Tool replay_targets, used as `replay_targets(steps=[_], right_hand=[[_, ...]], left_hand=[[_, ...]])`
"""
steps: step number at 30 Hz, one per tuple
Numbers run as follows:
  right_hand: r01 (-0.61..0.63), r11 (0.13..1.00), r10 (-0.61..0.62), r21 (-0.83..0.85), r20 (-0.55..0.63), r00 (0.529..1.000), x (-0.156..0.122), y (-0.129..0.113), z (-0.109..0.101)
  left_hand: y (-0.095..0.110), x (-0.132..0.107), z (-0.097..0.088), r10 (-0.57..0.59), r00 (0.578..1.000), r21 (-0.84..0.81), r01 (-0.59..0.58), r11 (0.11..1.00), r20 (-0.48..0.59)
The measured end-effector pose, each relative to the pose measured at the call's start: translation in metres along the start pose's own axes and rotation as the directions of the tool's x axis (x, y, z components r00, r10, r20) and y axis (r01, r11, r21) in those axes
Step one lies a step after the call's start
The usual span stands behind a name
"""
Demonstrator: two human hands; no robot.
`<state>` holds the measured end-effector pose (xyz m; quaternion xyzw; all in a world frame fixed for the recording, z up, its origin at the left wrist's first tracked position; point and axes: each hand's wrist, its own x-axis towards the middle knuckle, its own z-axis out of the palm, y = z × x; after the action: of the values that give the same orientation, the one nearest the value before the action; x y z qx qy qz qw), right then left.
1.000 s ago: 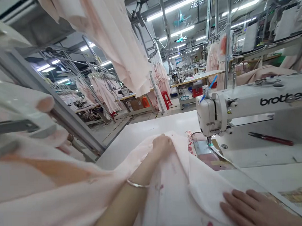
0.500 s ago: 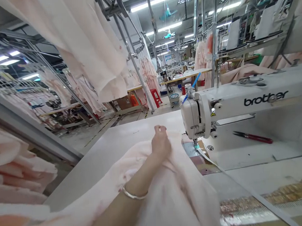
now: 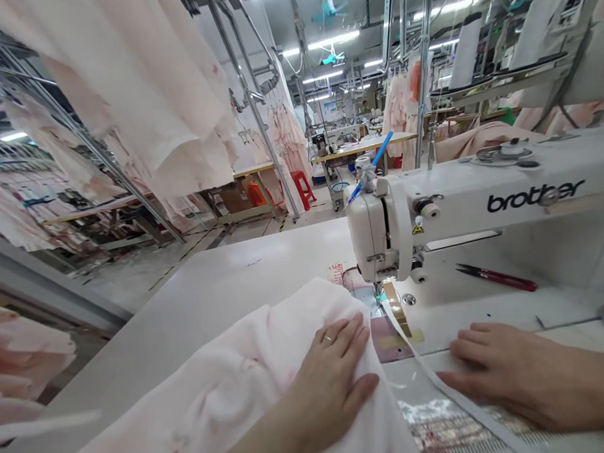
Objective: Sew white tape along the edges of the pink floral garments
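**Both palms flat, nothing gripped**

The left hand (image 3: pixel 333 382), a thin ring on one finger, lies open and palm down on a bunched pale pink garment (image 3: pixel 213 384), fingers spread and not closing on the cloth. The garment fills the lower centre and lower left of the frame on a white sewing table (image 3: pixel 185 292), and its folded right edge sits just beside the needle area. Whether any of it runs under the presser foot (image 3: pixel 379 291) cannot be told from this view.

The right hand (image 3: pixel 508 371) is also open, palm down at the lower right, with its fingertips (image 3: pixel 460 360) at the edge of a long white strip (image 3: pixel 439 384). The strip runs from near the presser foot down toward the bottom right, over a patterned sheet (image 3: pixel 451 433) on the table.

Above both hands stands a white Brother sewing machine (image 3: pixel 382 236), with red-handled thread snips (image 3: pixel 497 278) lying on the table to the right of its needle. A blue rod (image 3: pixel 382 147) rises from the machine's top. At the upper left, pale pink garments (image 3: pixel 126 94) hang from a metal rack, and a red stool (image 3: pixel 300 186) stands in the distance by the far worktables.
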<state>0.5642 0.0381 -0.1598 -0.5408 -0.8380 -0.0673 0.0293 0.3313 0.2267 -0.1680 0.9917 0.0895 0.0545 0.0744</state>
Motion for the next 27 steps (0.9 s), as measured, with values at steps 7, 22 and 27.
replay_targets(steps=[7, 22, 27], right_hand=[[-0.005, 0.955, 0.049, 0.297, -0.14, 0.989, 0.045, 0.009, 0.002], [0.102, 0.961, 0.012, 0.257, -0.407, 0.914, 0.064, -0.011, 0.03], [0.072, 0.973, 0.023, 0.221, -0.398, 0.917, 0.066, -0.005, 0.027]], left_hand=[[0.029, 0.031, 0.014, -0.129, 0.992, -0.039, 0.128, 0.991, -0.012], [0.001, 0.043, -0.001, 0.133, 0.991, 0.063, -0.131, 0.989, -0.028], [-0.001, 0.043, 0.012, 0.133, 0.985, 0.06, -0.127, 0.99, -0.113]])
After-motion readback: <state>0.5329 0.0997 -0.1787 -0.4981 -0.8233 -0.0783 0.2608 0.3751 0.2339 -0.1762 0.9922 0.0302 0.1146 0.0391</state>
